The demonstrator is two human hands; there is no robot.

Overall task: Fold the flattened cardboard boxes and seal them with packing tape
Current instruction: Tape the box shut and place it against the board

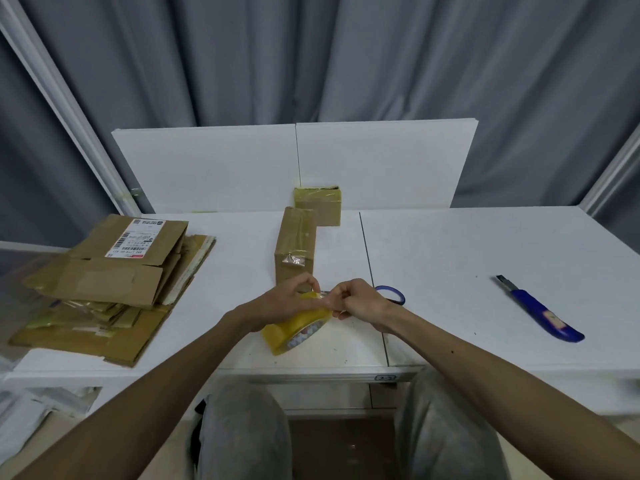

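Note:
A yellow roll of packing tape [294,330] stands tilted on the white table near its front edge. My left hand [280,303] grips the roll from the top left. My right hand [360,303] pinches the tape's free end at the top of the roll. Just behind my hands stands a folded, taped cardboard box [296,247], long side pointing away from me. A second taped box [318,204] sits behind it against the white back panel. A stack of flattened cardboard boxes [110,285] lies at the left of the table.
Blue-handled scissors [393,294] lie just behind my right hand, partly hidden. A blue utility knife [540,313] lies at the right of the table [467,254]. White panels stand at the table's back, grey curtains behind. My knees are under the front edge.

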